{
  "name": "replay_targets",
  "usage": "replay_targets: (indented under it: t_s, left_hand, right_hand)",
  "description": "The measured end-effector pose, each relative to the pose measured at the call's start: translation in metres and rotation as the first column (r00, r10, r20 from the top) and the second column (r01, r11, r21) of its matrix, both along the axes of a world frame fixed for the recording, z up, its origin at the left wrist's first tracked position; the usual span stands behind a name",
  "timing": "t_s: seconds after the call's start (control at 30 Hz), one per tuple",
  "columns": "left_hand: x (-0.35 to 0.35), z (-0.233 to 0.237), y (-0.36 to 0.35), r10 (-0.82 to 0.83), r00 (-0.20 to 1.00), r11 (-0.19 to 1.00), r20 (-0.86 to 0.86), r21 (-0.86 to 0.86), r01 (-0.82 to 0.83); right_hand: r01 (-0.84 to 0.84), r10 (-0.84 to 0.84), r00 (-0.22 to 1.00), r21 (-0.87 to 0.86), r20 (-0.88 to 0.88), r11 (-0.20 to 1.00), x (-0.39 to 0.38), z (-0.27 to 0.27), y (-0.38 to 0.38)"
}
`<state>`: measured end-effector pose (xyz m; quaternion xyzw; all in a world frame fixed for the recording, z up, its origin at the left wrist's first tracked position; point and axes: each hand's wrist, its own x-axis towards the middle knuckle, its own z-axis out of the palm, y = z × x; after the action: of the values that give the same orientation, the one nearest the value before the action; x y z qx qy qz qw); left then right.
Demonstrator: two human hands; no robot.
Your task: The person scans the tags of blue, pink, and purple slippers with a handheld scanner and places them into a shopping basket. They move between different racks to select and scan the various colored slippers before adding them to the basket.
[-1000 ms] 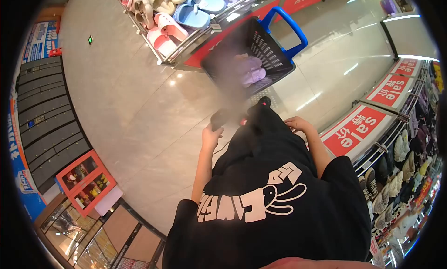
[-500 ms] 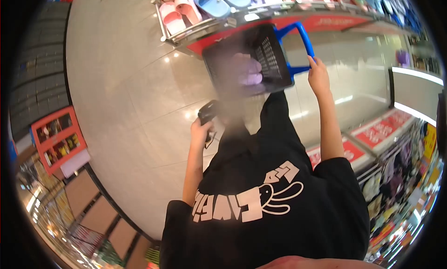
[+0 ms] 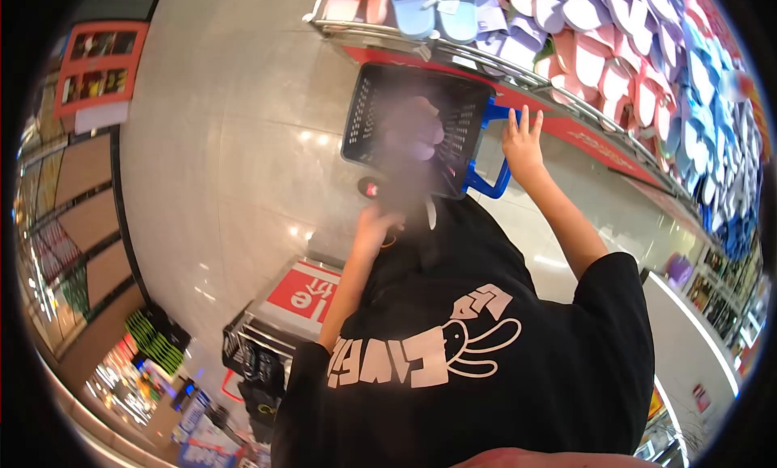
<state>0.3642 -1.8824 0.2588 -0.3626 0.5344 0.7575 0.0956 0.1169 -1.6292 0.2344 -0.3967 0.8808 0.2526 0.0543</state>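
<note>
A black basket (image 3: 461, 95) with a blue handle (image 3: 492, 186) is in front of me at upper centre, below the slipper rack. Purple slippers (image 3: 429, 132) lie in it, partly lost in a blurred smudge. My right hand (image 3: 524, 148) is at the handle, fingers stretched out and spread; whether the hidden thumb touches the handle is unclear. Lower left of the basket, my left hand (image 3: 376, 225) is closed round a dark object (image 3: 372, 186), blurred, with a small red spot showing.
A metal rack (image 3: 486, 59) of pink, blue and purple slippers runs along the upper right. Tiled floor (image 3: 218, 144) lies to the left. At lower left stands a stand with a red sign (image 3: 301, 294). A white counter (image 3: 688, 330) is at right.
The view has turned, bringing more of the slipper rack in. My right hand's fingers have opened off the handle, which has swung lower. My left hand is nearer the basket.
</note>
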Motion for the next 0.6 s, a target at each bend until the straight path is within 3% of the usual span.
replay_targets:
  t_s: [0.03, 0.1, 0.17, 0.27, 0.37, 0.43, 0.5, 0.6]
  left_hand:
    - [0.001, 0.004, 0.004, 0.028, 1.0, 1.0, 0.005, -0.006, -0.028]
    - [-0.004, 0.009, 0.012, 0.037, 0.998, 0.998, 0.048, -0.05, -0.034]
    - [-0.011, 0.012, 0.018, 0.218, 0.976, 0.976, 0.007, -0.015, -0.218]
    - [-0.012, 0.013, 0.017, 0.315, 0.949, 0.949, -0.009, -0.014, -0.315]
    - [-0.002, 0.014, 0.019, 0.367, 0.93, 0.93, 0.021, -0.031, -0.367]
    - [0.005, 0.017, 0.021, 0.393, 0.919, 0.92, 0.035, -0.027, -0.392]
    - [0.006, 0.017, 0.022, 0.388, 0.922, 0.92, 0.011, -0.064, -0.387]
    - [0.01, 0.019, 0.017, 0.415, 0.91, 0.908, -0.01, -0.048, -0.415]
  right_hand:
    - [-0.028, 0.028, 1.0, -0.006, 0.005, 1.0, -0.002, -0.002, -0.001]
    - [-0.274, 0.282, 0.949, -0.075, 0.143, 0.959, -0.007, -0.001, 0.002]
    - [-0.371, 0.388, 0.907, -0.127, 0.165, 0.92, -0.007, -0.005, 0.001]
    - [-0.321, 0.383, 0.789, -0.208, 0.481, 0.924, -0.01, -0.02, -0.028]
    - [-0.345, 0.434, 0.806, -0.277, 0.402, 0.897, 0.006, -0.024, -0.051]
    - [-0.393, 0.436, 0.786, -0.189, 0.439, 0.9, 0.029, -0.023, -0.06]
    - [-0.462, 0.339, 0.751, 0.086, 0.566, 0.883, 0.046, -0.016, -0.066]
    - [-0.477, 0.398, 0.708, -0.021, 0.583, 0.879, 0.057, -0.012, -0.072]
